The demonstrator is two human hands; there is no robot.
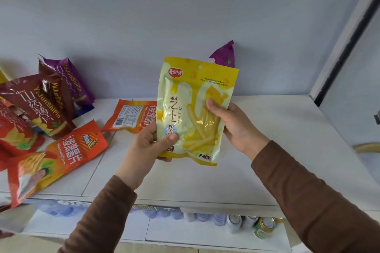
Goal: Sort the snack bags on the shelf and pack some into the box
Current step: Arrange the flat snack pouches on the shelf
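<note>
Both hands (144,145) (236,127) grip one upright yellow snack bag (195,108).

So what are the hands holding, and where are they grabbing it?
A yellow snack bag, held upright above the shelf. The left hand pinches its lower left edge; the right hand grips its right edge, around the middle.

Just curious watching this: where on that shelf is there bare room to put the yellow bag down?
The white shelf is bare right of the orange bag, below and right of the yellow bag that both hands hold. A purple bag stands at the back wall. The left end is crowded with red, brown and purple bags.
</note>
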